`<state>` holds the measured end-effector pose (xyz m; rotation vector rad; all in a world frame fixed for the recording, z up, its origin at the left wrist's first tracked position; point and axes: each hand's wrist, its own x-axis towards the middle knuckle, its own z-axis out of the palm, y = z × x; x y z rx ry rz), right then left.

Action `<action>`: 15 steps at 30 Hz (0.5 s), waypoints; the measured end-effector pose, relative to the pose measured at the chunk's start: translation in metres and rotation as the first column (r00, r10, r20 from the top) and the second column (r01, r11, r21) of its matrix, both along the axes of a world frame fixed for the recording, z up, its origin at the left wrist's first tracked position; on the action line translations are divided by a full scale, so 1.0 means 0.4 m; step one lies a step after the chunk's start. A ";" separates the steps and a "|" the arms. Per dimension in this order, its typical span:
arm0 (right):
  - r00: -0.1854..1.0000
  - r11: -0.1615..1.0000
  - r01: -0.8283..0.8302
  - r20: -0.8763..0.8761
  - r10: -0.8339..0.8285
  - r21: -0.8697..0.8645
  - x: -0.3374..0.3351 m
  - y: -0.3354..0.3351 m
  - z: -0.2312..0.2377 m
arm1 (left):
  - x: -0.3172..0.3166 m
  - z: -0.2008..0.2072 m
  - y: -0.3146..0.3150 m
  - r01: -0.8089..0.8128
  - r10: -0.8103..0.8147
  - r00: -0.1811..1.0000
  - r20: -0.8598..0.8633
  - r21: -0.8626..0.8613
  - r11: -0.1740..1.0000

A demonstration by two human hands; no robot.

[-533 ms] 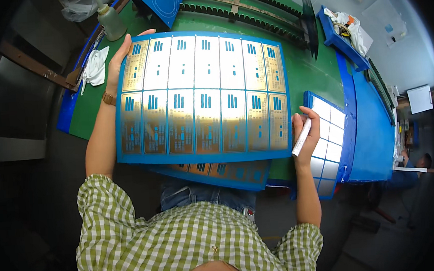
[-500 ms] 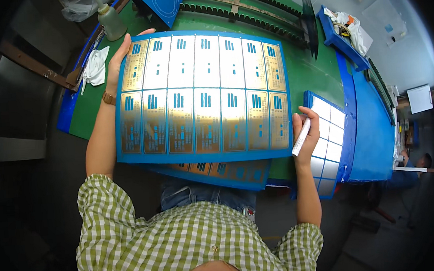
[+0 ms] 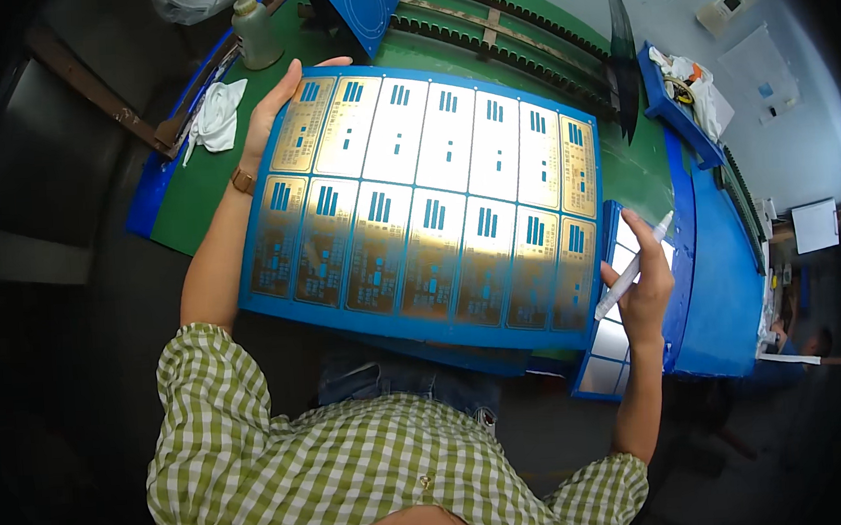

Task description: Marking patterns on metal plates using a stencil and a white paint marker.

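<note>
A wide blue circuit board panel [image 3: 421, 187], with two rows of shiny metal-coloured rectangles, is held up before me, tilted down to the right. My left hand [image 3: 275, 113] grips its upper left corner, the thumb at the edge and other fingers partly hidden behind. Beyond its right edge, my right hand [image 3: 645, 282] holds a slim white pen [image 3: 624, 284] slantwise between the fingers. Whether that thumb touches the panel I cannot tell. Part of another blue panel [image 3: 436, 355] shows beneath the lower edge. Behind the right hand lies a panel with bright pale rectangles [image 3: 603, 375].
On the green tabletop [image 3: 178, 205] are a white cloth [image 3: 216, 116] and a squeeze bottle [image 3: 254, 32] at left. A slotted black rack [image 3: 484, 42] stands at the back, near an upright blue panel [image 3: 362, 11]. A blue tray [image 3: 671, 103] holds cloths at right.
The panel has shifted right and tipped clockwise. My right hand has moved right, away from the panel's edge, and the pen in it has swung so more of its length shows.
</note>
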<state>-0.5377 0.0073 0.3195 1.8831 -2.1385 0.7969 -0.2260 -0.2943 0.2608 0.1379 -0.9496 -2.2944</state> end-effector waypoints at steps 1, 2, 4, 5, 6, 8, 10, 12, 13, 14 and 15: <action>0.990 0.993 -0.107 -0.096 0.101 -0.056 0.001 -0.008 -0.003 | 0.002 -0.001 -0.001 -0.001 0.001 1.000 0.006 -0.017 1.000; 0.968 0.981 -0.183 -0.188 0.168 -0.066 0.002 -0.018 -0.009 | 0.002 -0.003 -0.001 0.003 -0.003 1.000 -0.005 -0.024 1.000; 0.926 0.942 -0.312 -0.262 0.273 -0.124 0.013 -0.034 -0.034 | -0.001 -0.008 -0.003 0.040 -0.040 0.999 -0.007 0.056 0.998; 0.938 0.932 -0.317 -0.204 0.281 -0.173 0.021 -0.039 -0.048 | -0.002 -0.010 -0.003 0.070 -0.067 0.997 -0.036 0.072 0.995; 0.942 0.921 -0.325 -0.165 0.294 -0.214 0.025 -0.042 -0.058 | -0.002 -0.012 -0.004 0.063 -0.060 0.997 -0.046 0.057 0.996; 0.942 0.906 -0.327 -0.176 0.287 -0.270 0.025 -0.043 -0.067 | -0.002 -0.014 -0.006 0.094 -0.091 0.994 -0.058 0.051 0.994; 0.935 0.885 -0.342 -0.207 0.287 -0.318 0.023 -0.041 -0.068 | -0.005 -0.019 -0.005 0.083 -0.081 0.996 -0.041 0.045 0.996; 0.922 0.895 -0.378 -0.182 0.341 -0.237 0.024 -0.037 -0.067 | -0.009 -0.025 -0.004 0.115 -0.114 0.993 -0.031 0.039 0.993; 0.908 0.891 -0.415 -0.145 0.393 -0.182 0.024 -0.034 -0.065 | -0.011 -0.029 -0.004 0.111 -0.111 0.994 -0.009 0.031 0.993; 0.904 0.891 -0.423 -0.146 0.403 -0.164 0.027 -0.034 -0.066 | -0.013 -0.033 -0.005 0.111 -0.111 0.994 -0.011 0.023 0.994; 0.901 0.895 -0.426 -0.148 0.407 -0.134 0.030 -0.030 -0.066 | -0.015 -0.036 -0.005 0.100 -0.101 0.994 0.034 0.006 0.995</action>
